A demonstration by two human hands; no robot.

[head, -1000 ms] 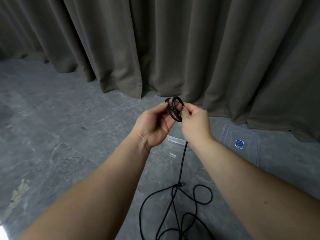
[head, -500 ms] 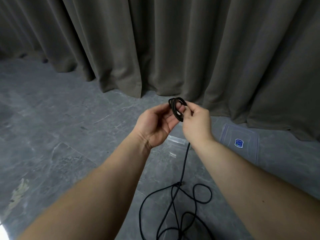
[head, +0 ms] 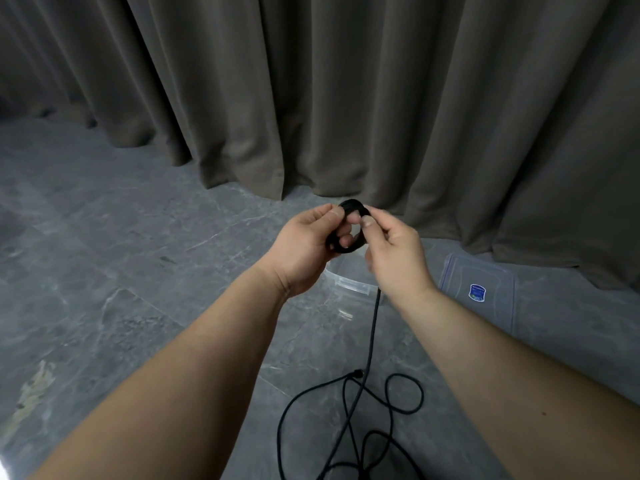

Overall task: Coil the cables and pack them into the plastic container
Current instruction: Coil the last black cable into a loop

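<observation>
Standing over a grey stone floor (head: pixel 104 271) by brown curtains (head: pixel 311 98). Pinching a small black cable coil (head: pixel 348 230) between left hand (head: pixel 304 247) and right hand (head: pixel 394 251), fingers curled round it.

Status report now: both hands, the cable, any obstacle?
Left hand and right hand pinch small black cable coil. Most cable loose on floor. Container open below; nothing blocks.

Left hand (head: pixel 304 251) and right hand (head: pixel 394 254) pinching small black cable (head: pixel 346 249) coil, clear container (head: pixel 349 289) below, lid (head: pixel 479 292) beside
</observation>
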